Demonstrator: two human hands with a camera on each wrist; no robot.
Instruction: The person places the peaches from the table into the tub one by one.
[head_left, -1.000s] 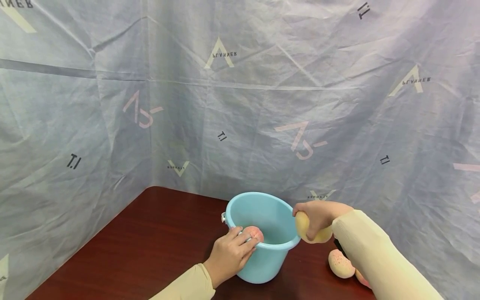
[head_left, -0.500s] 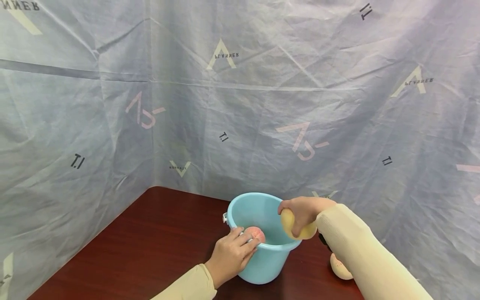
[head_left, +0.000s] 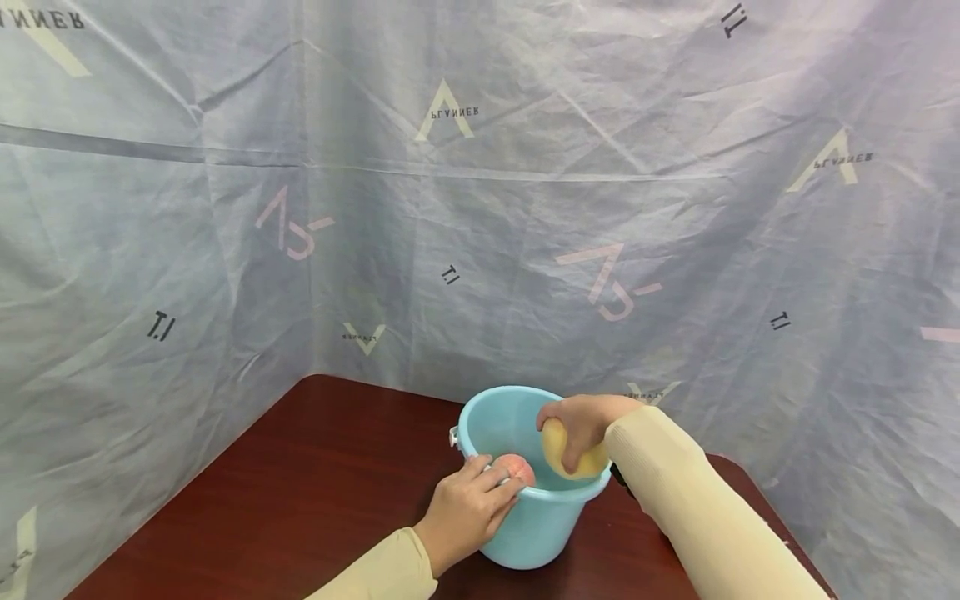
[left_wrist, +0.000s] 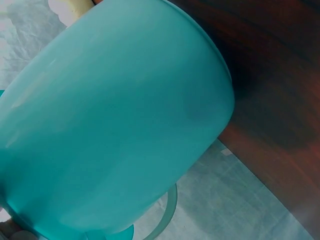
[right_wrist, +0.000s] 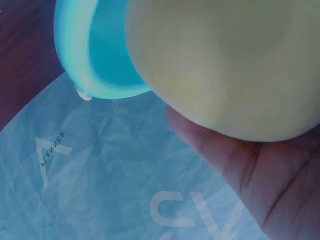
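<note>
A light blue bucket stands on the dark red table, its mouth facing up toward me. My left hand grips the near rim with its fingers bent over the edge. Just inside, by those fingertips, shows a pink peach, partly covered by them. My right hand holds a large pale yellow peach over the right side of the opening, thumb and fingers around it. In the right wrist view this peach fills the upper right, with the palm beneath. The bucket's bottom is hidden.
A white handle joint sits on the bucket's left side. Grey printed cloth hangs behind and to the left of the table. My right sleeve covers part of the table's right side.
My right hand has carried the yellow peach leftward, from outside the bucket's right rim to over its mouth. Speckled peaches on the right have become hidden behind the sleeve. The left hand keeps its place.
</note>
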